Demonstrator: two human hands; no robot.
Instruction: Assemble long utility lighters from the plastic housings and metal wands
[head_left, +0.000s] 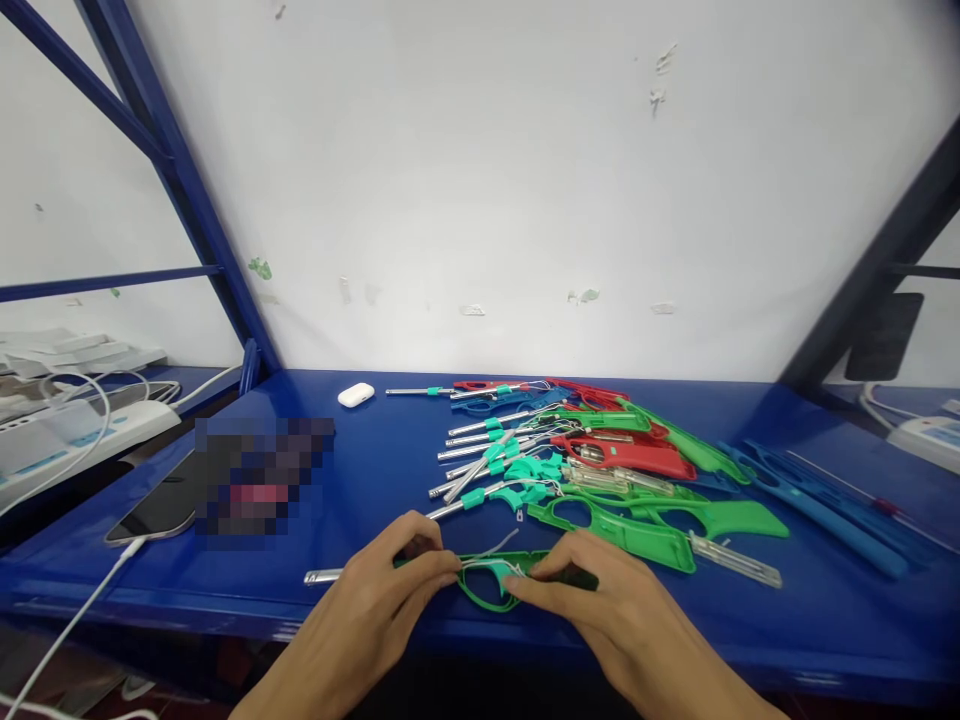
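At the front edge of the blue table lies a green lighter casing [487,602], an open half shell with a teal trigger [501,575] and thin white wires inside. My left hand [390,580] pinches at the shell's left part, near the wires; a metal tube [322,577] sticks out beyond it. My right hand [600,590] has thumb and fingers closed on the right part of the same casing, beside the trigger. Both hands cover parts of the shell. Just behind lie several metal lighter tubes [469,500] with teal clips and wires, and another green half shell [630,535].
Red casings [637,455], clear plastic fuel tanks [739,560] and blue casings [832,505] are spread to the right. A phone [161,500] on a white cable lies left, a white earbud case [355,395] farther back. Blue frame posts [187,190] and a white wall [480,180] bound the table.
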